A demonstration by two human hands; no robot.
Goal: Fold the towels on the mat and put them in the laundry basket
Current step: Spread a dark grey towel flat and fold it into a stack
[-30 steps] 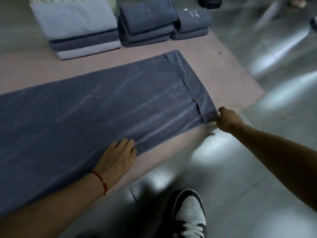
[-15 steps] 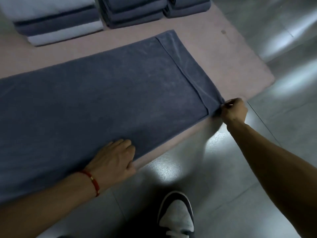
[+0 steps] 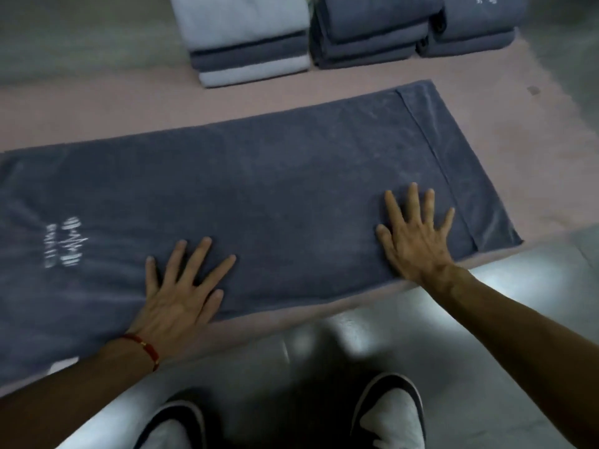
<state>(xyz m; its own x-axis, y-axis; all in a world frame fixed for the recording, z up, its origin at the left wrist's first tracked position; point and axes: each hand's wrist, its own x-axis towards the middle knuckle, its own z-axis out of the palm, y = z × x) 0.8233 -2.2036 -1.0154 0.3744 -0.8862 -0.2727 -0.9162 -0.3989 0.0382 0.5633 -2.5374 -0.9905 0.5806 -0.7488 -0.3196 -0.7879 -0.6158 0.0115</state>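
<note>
both palms (image 3: 181, 296) (image 3: 418, 241) flat on grey towel (image 3: 291, 189)

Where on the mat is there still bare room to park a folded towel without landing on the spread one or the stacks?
Bare pink mat lies between the spread grey towel and the folded stacks, widest at the far left. Another bare patch sits right of the towel's hemmed end. The near edge is only a thin strip, crowded by the left hand and right hand pressing flat.
</note>
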